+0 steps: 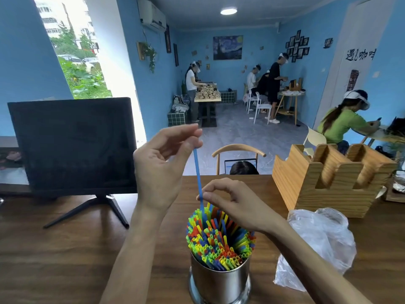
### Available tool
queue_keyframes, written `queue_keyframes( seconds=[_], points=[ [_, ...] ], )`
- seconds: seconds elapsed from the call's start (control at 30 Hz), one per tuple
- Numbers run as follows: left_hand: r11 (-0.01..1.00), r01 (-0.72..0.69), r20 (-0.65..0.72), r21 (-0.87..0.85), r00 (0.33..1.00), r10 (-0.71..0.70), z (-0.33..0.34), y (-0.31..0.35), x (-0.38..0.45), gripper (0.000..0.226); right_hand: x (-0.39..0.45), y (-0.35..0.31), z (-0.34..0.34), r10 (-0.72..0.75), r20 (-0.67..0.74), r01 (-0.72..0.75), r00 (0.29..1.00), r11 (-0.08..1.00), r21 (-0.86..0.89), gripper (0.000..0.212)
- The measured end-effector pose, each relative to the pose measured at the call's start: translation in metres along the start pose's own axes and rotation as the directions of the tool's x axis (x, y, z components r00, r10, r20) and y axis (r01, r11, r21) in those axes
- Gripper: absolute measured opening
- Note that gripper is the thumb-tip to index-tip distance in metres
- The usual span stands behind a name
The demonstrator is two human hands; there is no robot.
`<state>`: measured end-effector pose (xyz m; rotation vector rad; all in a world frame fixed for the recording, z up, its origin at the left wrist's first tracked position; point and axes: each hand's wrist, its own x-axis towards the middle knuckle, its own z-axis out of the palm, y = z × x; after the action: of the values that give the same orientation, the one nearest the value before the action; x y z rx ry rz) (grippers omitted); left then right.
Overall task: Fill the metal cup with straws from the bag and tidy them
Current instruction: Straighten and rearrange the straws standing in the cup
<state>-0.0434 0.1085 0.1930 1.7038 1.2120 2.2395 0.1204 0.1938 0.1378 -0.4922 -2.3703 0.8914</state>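
At frame centre, the left hand [163,165] pinches a blue straw's [198,176] top; the right hand [230,202] pinches it lower, above the cup [220,281].

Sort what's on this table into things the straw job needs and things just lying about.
Job:
metal cup
straws in it
blue straw, pinched by left hand and right hand
plastic bag

Lying about:
monitor
wooden organizer

A brown wooden table [65,260] carries a metal cup [220,281] at 6 o'clock, a plastic bag [317,244] at 4, a wooden holder [328,183] at 2, and a monitor [72,145] at 10.
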Motion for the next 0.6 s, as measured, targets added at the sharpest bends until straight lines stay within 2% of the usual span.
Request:
queue_keyframes(
  seconds=[0.13, 0.23, 0.3, 0.43, 0.53, 0.6],
  points=[
    [0.995, -0.087, -0.244, -0.048, 0.967, 0.073, 0.0, 0.004, 0.003, 0.022, -0.004, -0.004, -0.01, 0.011, -0.004, -0.01, 1.0, 0.971, 0.239, 0.018],
    [0.992, -0.108, -0.372, -0.064, 0.925, 0.077, -0.005, 0.002, 0.005, 0.019, -0.006, -0.004, -0.015, -0.016, 0.036, 0.004, 0.999, 0.949, 0.316, 0.017],
    [0.996, -0.09, -0.43, 0.004, 0.899, 0.083, -0.006, -0.004, 0.005, 0.017, -0.007, -0.001, -0.018, -0.025, -0.012, 0.028, 1.0, 0.934, 0.356, 0.019],
    [0.963, 0.027, -0.48, 0.27, 0.87, 0.11, -0.008, -0.022, -0.006, 0.02, -0.011, 0.007, -0.022, 0.014, -0.131, 0.031, 0.991, 0.94, 0.339, 0.018],
    [0.93, 0.124, -0.477, 0.345, 0.877, 0.06, -0.01, -0.037, -0.013, 0.008, -0.016, 0.011, -0.021, 0.036, -0.13, 0.005, 0.991, 0.953, 0.304, 0.017],
    [0.92, 0.169, -0.492, 0.353, 0.87, 0.029, -0.01, -0.044, -0.016, 0.009, -0.019, 0.011, -0.021, 0.062, -0.114, -0.03, 0.992, 0.963, 0.267, 0.018]
  ],
)
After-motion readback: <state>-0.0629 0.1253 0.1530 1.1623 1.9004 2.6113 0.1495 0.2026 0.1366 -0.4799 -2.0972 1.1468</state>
